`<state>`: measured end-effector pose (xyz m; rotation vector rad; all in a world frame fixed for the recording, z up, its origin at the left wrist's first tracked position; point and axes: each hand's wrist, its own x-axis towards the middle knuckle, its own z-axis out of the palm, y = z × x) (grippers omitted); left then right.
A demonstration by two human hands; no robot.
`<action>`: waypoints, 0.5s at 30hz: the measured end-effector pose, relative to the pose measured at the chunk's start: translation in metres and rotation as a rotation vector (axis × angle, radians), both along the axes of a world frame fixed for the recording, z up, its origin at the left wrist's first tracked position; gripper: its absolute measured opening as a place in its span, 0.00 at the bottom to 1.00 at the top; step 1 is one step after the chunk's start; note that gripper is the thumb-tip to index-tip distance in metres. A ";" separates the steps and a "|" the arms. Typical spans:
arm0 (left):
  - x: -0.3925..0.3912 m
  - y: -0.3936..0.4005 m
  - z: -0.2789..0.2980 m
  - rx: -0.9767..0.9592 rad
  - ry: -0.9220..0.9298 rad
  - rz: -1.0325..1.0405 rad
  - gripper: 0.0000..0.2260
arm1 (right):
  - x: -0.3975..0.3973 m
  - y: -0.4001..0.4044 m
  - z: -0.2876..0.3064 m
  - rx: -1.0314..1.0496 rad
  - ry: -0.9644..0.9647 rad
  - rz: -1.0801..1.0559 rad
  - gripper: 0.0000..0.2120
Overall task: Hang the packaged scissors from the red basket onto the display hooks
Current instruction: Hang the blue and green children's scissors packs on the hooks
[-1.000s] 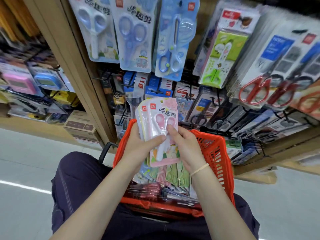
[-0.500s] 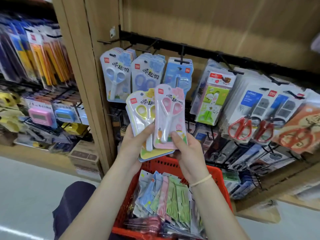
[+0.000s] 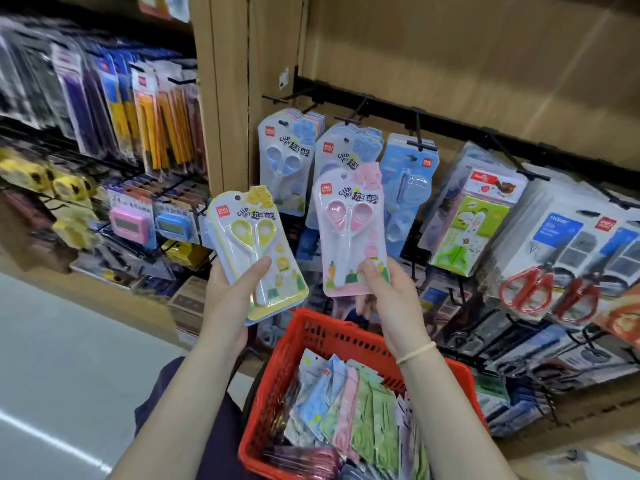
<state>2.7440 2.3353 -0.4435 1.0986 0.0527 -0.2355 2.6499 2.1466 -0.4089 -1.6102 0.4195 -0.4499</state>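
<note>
A: Packs?
B: Yellow scissors pack point(image 3: 256, 251) and pink scissors pack point(image 3: 349, 233): glossy clear plastic blister over printed card. Scissor handles smooth plastic.
A: Basket?
B: Red basket point(image 3: 322, 334): moulded plastic lattice, slight sheen. Packets inside point(image 3: 346, 407) shiny film.
A: Fixtures?
B: Shelf panel point(image 3: 450, 57): wood-look board, matt, smooth. Hooks and rail point(image 3: 381, 105): black metal, matt. Floor point(image 3: 69, 358) smooth, faintly glossy.
A: Clothing?
B: Dark cloth point(image 3: 166, 386), matt.
</note>
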 end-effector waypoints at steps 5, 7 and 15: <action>0.007 0.013 0.007 -0.010 -0.039 0.036 0.22 | 0.055 0.017 0.018 -0.035 -0.031 0.031 0.07; 0.011 0.017 0.009 -0.008 -0.047 0.036 0.26 | 0.074 0.023 0.022 -0.034 -0.049 0.054 0.07; 0.031 0.025 0.008 -0.040 -0.034 0.020 0.18 | 0.124 0.041 0.029 0.000 -0.013 0.038 0.08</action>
